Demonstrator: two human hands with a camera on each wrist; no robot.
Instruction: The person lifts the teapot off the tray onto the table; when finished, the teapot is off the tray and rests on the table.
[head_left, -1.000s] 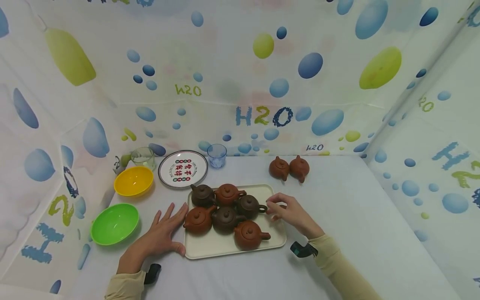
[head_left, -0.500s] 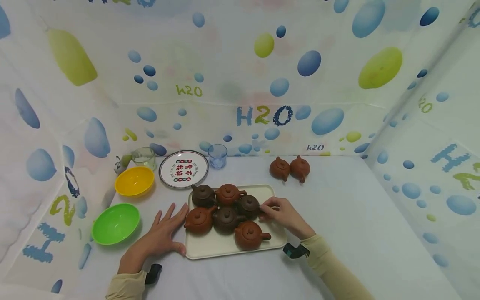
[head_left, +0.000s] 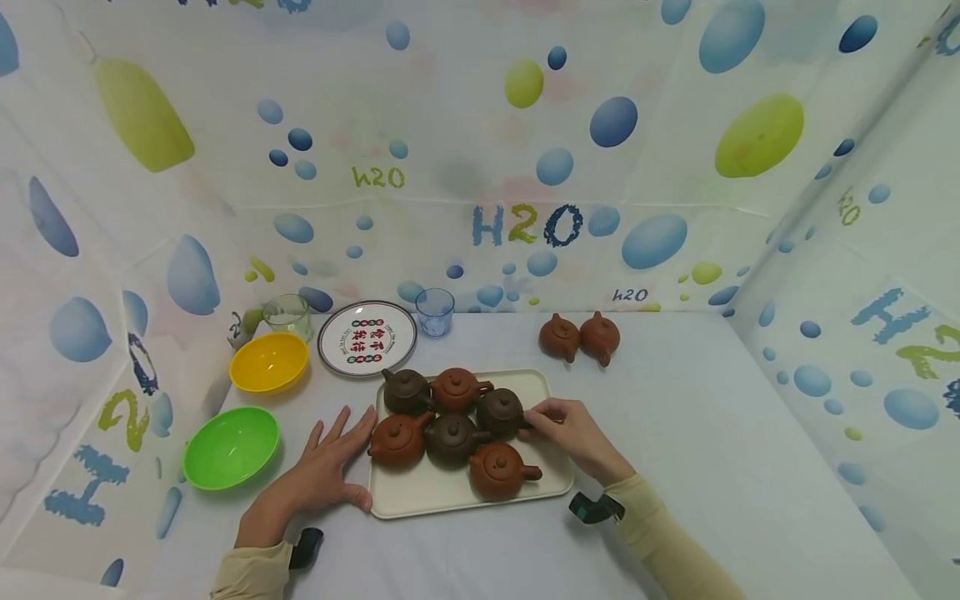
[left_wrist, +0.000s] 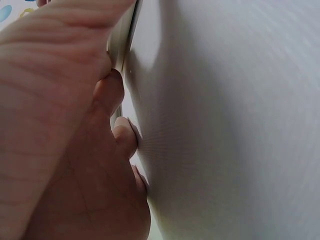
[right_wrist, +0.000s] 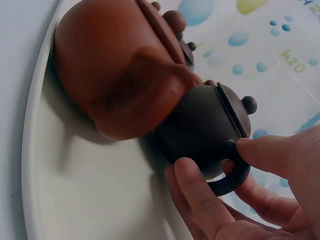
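Since a second ago, the right hand (head_left: 572,429) has crossed from the tray's right edge to the dark brown clay teapot (head_left: 500,412) and closed on its loop handle. In the right wrist view the thumb presses the handle's top while curled fingers (right_wrist: 200,200) wrap beneath it, so the grip is narrow and holds that handle; the pot's body lies just left of the grip, standing on the cream rectangular tray (head_left: 450,498) among five other clay teapots, with a reddish-brown clay teapot (head_left: 500,471) just in front. The left hand (head_left: 322,475) lies flat with fingers spread on the white tabletop (head_left: 712,450), thumb against the tray's left rim, holding nothing.
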